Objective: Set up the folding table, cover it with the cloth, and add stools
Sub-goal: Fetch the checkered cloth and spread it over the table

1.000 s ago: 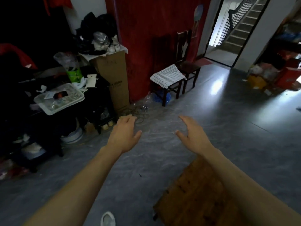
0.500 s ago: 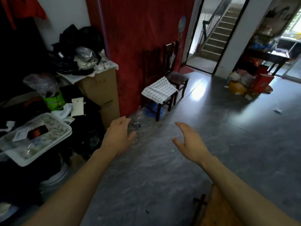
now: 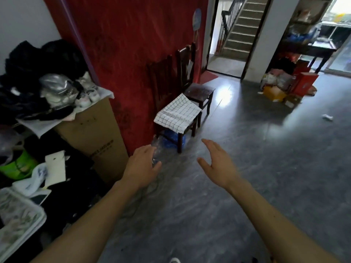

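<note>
Grey floor point(image 3: 237, 186), two wooden chairs point(image 3: 197, 92) standing on it, checked cloth point(image 3: 177, 114) on nearer chair seat

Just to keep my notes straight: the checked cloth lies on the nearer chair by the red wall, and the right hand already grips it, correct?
Not quite. The head view shows the right hand open and empty, short of the checked cloth, which does lie on the nearer chair by the red wall.

A white, black-checked cloth point(image 3: 177, 115) lies draped over the near chair point(image 3: 161, 82) seat. The far chair point(image 3: 199, 91) stands just beside it, upright.
</note>
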### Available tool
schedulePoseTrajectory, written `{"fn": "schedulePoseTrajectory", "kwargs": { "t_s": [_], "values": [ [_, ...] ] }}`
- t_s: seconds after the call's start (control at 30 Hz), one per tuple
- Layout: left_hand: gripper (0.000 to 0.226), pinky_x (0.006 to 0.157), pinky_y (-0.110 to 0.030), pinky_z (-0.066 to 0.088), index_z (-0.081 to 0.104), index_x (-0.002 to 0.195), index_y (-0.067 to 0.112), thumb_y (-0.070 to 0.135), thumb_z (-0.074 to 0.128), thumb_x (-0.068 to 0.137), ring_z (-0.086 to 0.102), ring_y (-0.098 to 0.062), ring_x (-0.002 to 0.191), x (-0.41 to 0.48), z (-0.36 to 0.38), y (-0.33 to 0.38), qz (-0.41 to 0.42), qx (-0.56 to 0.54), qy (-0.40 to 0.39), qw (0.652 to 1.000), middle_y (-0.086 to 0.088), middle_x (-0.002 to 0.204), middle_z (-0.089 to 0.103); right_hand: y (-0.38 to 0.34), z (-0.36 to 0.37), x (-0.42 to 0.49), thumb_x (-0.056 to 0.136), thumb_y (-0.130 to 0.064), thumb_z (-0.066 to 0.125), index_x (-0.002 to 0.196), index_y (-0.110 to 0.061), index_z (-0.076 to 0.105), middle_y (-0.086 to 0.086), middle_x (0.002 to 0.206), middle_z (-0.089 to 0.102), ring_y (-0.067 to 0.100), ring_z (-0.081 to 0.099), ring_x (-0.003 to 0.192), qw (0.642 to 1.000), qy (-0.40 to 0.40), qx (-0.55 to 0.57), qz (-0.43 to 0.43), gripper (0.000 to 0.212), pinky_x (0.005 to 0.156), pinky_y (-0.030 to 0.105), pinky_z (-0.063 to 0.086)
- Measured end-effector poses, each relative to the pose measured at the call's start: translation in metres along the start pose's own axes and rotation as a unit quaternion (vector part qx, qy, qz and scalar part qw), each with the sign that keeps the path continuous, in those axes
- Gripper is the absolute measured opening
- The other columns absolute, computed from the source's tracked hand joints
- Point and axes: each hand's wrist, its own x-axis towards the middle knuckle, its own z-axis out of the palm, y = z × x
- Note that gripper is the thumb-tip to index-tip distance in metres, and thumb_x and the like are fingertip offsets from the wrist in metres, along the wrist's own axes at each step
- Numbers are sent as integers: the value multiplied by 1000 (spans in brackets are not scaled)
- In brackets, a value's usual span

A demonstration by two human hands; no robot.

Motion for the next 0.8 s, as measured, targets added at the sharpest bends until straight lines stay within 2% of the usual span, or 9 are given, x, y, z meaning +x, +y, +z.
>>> {"fn": "schedulePoseTrajectory", "kwargs": {
  "t_s": [0.13,0.3,0.4,0.53,0.67,0.8],
  "values": [
    [63,115,-42,28,39,146,11,39,58,94,29,-25,140,80,0,11,12,-17,0,1000,-9,152,37,23,-16,66,98,-34,56,154,-15,30,7,157,35,23,35,142,1000,15,-10,13,64,115,30,25],
    [62,116,-41,27,38,147,12,37,57,95,28,-22,141,169,13,12,31,-37,-9,999,-8,153,36,51,-10,136,99,-36,55,154,-15,29,6,158,33,23,33,144,999,15,-12,36,65,116,30,23],
    [61,115,-41,29,40,145,10,35,59,94,30,-23,140,223,27,1,37,-42,-10,998,-8,151,39,67,1,182,99,-37,55,155,-17,27,6,159,31,23,32,145,999,8,-9,53,66,117,34,25],
    [51,109,-42,38,48,136,14,33,62,91,40,-22,131,307,39,-11,40,-67,3,997,-4,137,49,83,3,253,99,-38,55,156,-20,22,4,161,28,23,30,146,997,1,-22,70,68,118,36,27],
    [57,113,-40,34,44,142,13,32,63,91,35,-22,136,404,46,-12,51,-96,2,994,-5,146,45,93,-8,336,98,-39,55,156,-20,22,4,161,27,24,29,146,996,5,-44,80,69,119,39,29],
    [55,110,-41,36,47,139,12,31,63,90,38,-23,133,482,56,-7,66,-108,-3,992,-7,142,48,111,-12,406,98,-39,55,155,-20,25,4,160,30,24,33,144,996,26,-50,75,67,116,35,28]
  ]
}}
